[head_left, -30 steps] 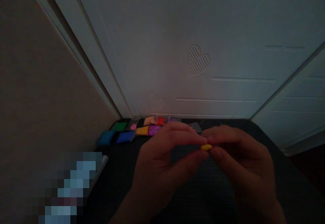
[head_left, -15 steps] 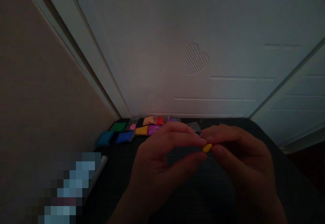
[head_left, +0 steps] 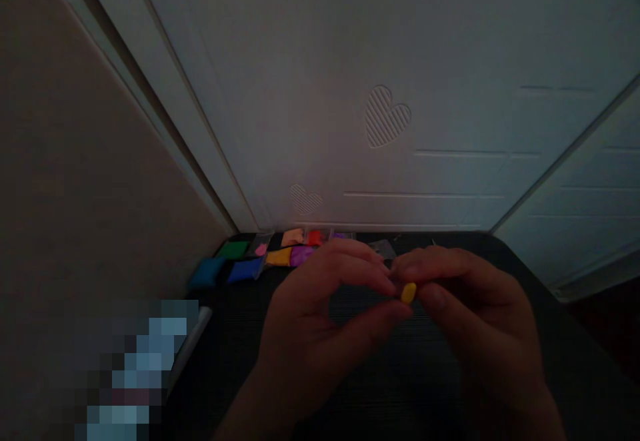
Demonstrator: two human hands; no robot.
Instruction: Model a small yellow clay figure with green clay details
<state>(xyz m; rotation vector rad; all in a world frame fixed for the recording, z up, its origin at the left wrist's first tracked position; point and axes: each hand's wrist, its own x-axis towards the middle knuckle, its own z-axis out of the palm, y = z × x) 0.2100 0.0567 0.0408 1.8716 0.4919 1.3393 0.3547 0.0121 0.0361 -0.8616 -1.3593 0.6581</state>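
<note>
At the far left a plain, matt wall (head_left: 75,161) is slanting down beside the dark table (head_left: 360,388), whose top is showing fine grain-like lines; a pixelated patch (head_left: 145,354) is covering some object there, with only a pale straight edge showing; next, soft pillow-shaped packets are lying near the back, a teal packet (head_left: 207,272), a green packet (head_left: 234,250) and a blue packet (head_left: 243,270); a clear, thin bag (head_left: 263,239) is holding a small pink lump (head_left: 261,250); a yellow packet (head_left: 279,258), a peach packet (head_left: 293,237), a purple packet (head_left: 301,256) and a red packet (head_left: 316,237) are sitting close together; behind them a smooth white panel (head_left: 450,28) is standing, bearing ribbed, sunken hearts; the left hand (head_left: 315,321) is curving into a loose ring, its thumb and finger pinching a yellow lump (head_left: 409,292) from its left side; this smooth, stubby, oblong lump is tilting slightly between the two hands, above the table; the right hand (head_left: 485,321) is pinching it from the right, thumb beside it and bent forefinger just above; farther right, the table's corner is rounding off.
</note>
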